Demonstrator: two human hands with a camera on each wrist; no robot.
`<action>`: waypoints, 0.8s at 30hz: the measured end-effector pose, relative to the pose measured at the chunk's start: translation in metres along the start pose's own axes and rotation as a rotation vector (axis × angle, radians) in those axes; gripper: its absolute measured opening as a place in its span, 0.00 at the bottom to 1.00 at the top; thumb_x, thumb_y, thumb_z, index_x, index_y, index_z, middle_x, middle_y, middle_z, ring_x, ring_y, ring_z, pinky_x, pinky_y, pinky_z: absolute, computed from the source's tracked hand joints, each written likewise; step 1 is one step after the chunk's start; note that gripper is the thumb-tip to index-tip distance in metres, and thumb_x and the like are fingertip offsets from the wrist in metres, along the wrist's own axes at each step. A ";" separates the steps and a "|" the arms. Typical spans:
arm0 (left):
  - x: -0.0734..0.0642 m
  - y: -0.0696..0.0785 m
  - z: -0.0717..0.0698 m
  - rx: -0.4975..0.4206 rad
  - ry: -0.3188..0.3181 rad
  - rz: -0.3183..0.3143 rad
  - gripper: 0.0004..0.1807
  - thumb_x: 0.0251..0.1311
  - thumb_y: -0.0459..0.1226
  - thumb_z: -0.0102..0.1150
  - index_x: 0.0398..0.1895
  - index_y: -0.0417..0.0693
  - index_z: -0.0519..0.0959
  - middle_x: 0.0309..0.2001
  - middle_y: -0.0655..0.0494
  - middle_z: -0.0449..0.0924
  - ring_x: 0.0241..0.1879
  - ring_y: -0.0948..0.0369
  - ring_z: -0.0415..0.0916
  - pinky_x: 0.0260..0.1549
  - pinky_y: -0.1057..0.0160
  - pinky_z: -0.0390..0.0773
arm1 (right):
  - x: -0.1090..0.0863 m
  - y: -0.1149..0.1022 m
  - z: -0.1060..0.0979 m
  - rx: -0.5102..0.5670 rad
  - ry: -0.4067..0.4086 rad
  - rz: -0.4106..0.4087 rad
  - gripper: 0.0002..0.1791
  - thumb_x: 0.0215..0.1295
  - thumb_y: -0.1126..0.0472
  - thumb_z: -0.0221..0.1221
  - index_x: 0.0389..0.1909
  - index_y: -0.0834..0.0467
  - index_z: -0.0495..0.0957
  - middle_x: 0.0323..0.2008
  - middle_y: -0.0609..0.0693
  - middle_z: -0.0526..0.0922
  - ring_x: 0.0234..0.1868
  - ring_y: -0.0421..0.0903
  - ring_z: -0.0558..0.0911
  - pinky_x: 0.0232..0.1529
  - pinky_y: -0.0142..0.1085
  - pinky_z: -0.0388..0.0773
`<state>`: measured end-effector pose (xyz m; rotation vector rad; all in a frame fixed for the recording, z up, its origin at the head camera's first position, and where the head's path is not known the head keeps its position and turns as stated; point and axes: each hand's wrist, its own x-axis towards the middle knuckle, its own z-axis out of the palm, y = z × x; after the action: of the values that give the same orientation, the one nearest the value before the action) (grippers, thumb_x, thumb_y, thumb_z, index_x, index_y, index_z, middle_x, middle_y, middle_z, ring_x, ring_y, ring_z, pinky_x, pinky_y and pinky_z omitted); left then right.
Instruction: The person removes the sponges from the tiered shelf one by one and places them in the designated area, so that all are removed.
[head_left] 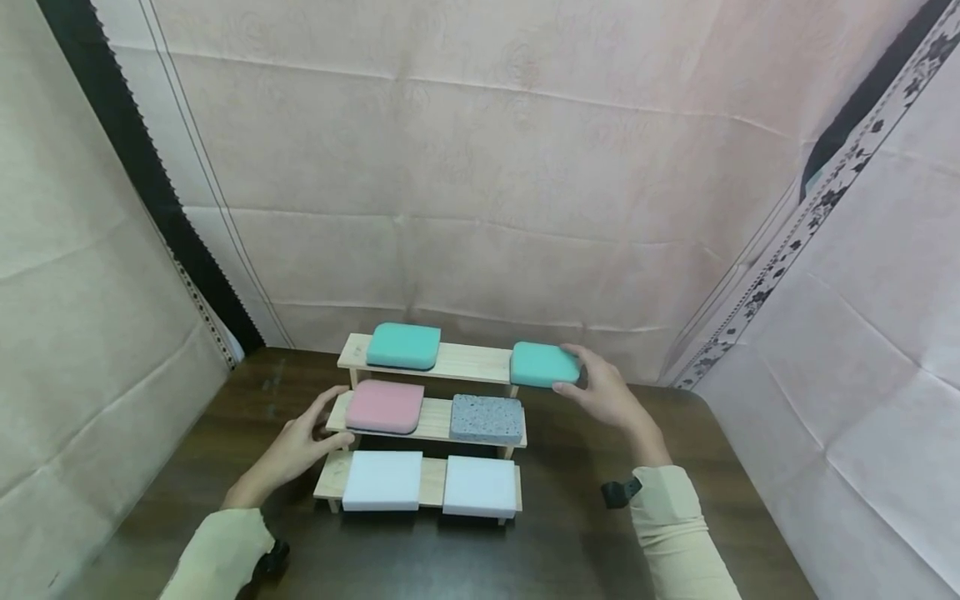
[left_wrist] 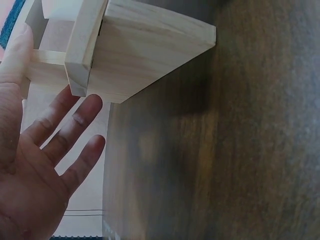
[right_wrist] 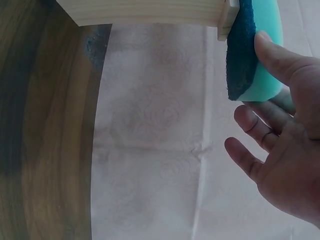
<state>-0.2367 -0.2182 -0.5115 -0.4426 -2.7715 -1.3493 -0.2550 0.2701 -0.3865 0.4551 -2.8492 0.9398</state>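
A small three-tier wooden stand [head_left: 472, 360] stands on the table. My right hand [head_left: 603, 396] pinches a teal scrub sponge [head_left: 543, 365] between thumb and fingers at the top tier's right end, where part of it overhangs. Its dark scouring underside [right_wrist: 240, 60] shows in the right wrist view. A second teal sponge [head_left: 403, 346] lies on the top tier's left. My left hand [head_left: 300, 442] is at the middle tier's left end, fingers spread loosely by the board edge [left_wrist: 82, 55]. Beside it lies a pink sponge [head_left: 386, 407], with a grey speckled sponge [head_left: 486, 418] to its right.
On the lowest tier lie two white blocks, one on the left [head_left: 382, 481] and one on the right [head_left: 480, 487]. Pale cloth [head_left: 480, 167] hangs behind and at both sides of the dark wooden table [head_left: 360, 558].
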 end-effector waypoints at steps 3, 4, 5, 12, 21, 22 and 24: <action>0.000 0.000 0.000 0.005 0.002 -0.004 0.44 0.64 0.46 0.67 0.78 0.61 0.53 0.39 0.51 0.79 0.39 0.55 0.77 0.39 0.51 0.78 | -0.001 0.001 -0.002 -0.015 -0.001 0.003 0.38 0.67 0.54 0.66 0.73 0.59 0.62 0.67 0.62 0.70 0.64 0.61 0.71 0.62 0.58 0.67; 0.000 0.000 0.000 0.009 0.003 -0.005 0.44 0.64 0.47 0.67 0.78 0.61 0.53 0.39 0.50 0.80 0.40 0.56 0.78 0.40 0.51 0.78 | -0.002 0.002 -0.002 -0.020 -0.002 0.005 0.38 0.66 0.54 0.67 0.73 0.59 0.62 0.67 0.62 0.70 0.64 0.61 0.71 0.62 0.58 0.67; 0.000 0.000 0.000 0.009 0.003 -0.005 0.44 0.64 0.47 0.67 0.78 0.60 0.53 0.39 0.51 0.79 0.39 0.56 0.77 0.39 0.51 0.78 | -0.002 0.002 -0.002 -0.022 -0.002 0.006 0.38 0.66 0.54 0.67 0.73 0.59 0.62 0.67 0.62 0.70 0.64 0.61 0.71 0.62 0.58 0.67; 0.000 0.000 0.000 -0.003 0.004 0.001 0.44 0.63 0.45 0.68 0.77 0.59 0.53 0.31 0.53 0.73 0.32 0.56 0.72 0.30 0.58 0.72 | -0.006 0.007 -0.004 -0.035 0.000 0.015 0.37 0.66 0.54 0.67 0.72 0.58 0.64 0.67 0.62 0.70 0.64 0.61 0.72 0.62 0.58 0.67; 0.001 0.000 0.001 0.003 0.004 -0.011 0.44 0.63 0.47 0.68 0.77 0.59 0.53 0.30 0.53 0.70 0.30 0.57 0.68 0.26 0.60 0.69 | -0.010 0.012 -0.005 -0.031 -0.002 0.029 0.37 0.66 0.54 0.67 0.72 0.57 0.64 0.67 0.63 0.70 0.64 0.63 0.72 0.61 0.60 0.67; 0.001 0.000 0.000 0.003 0.003 -0.011 0.45 0.63 0.48 0.68 0.77 0.59 0.53 0.30 0.53 0.71 0.30 0.57 0.69 0.26 0.60 0.69 | -0.011 0.013 -0.005 -0.030 -0.003 0.032 0.37 0.66 0.54 0.67 0.72 0.57 0.64 0.67 0.63 0.70 0.64 0.64 0.72 0.61 0.60 0.67; 0.001 0.000 0.000 0.003 0.001 -0.013 0.45 0.62 0.49 0.68 0.77 0.59 0.53 0.30 0.53 0.71 0.30 0.57 0.69 0.27 0.60 0.69 | -0.011 0.014 -0.005 -0.033 -0.003 0.033 0.37 0.66 0.53 0.67 0.72 0.57 0.64 0.67 0.63 0.71 0.64 0.64 0.72 0.60 0.60 0.68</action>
<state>-0.2378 -0.2176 -0.5111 -0.4245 -2.7797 -1.3481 -0.2485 0.2867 -0.3922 0.4082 -2.8783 0.8966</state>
